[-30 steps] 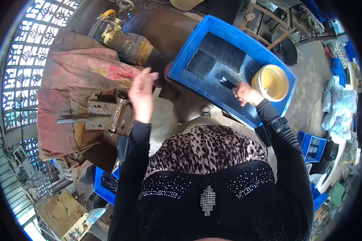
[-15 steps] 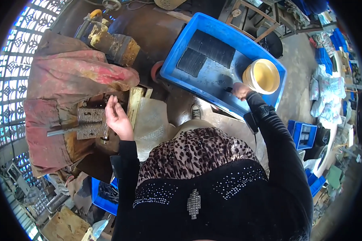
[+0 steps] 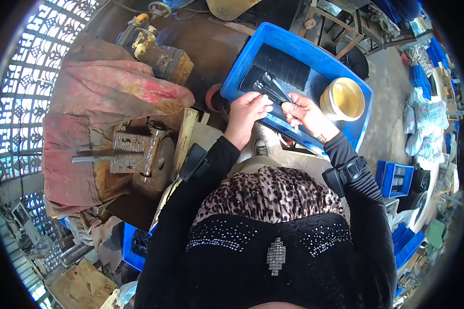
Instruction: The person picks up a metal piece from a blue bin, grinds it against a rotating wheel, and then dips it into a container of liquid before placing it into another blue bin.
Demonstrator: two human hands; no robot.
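Note:
My right hand (image 3: 309, 117) is closed round the near ends of several thin dark metal strips (image 3: 276, 89), which fan out toward the far left above a blue tub (image 3: 345, 138). Close beside the strips, my left hand (image 3: 246, 118) has its fingers curled and pressed together; whether anything is pinched in them is hidden. Inside the tub, rows of similar dark strips (image 3: 288, 69) lie tightly packed at the far left. A cream bucket (image 3: 329, 104) stands at the tub's right end.
At my left is a machine with a grimy metal block (image 3: 129, 153), a protruding rod (image 3: 90, 159) and a round disc (image 3: 162, 164), partly under a stained red cloth (image 3: 69, 139). A wooden board (image 3: 186, 131) edges it. Small blue crates (image 3: 394, 177) stand at right.
My right hand has lifted strips from beside the bucket and moved slightly left. My left hand has left the machine and come over to the strips, its fingers now curled.

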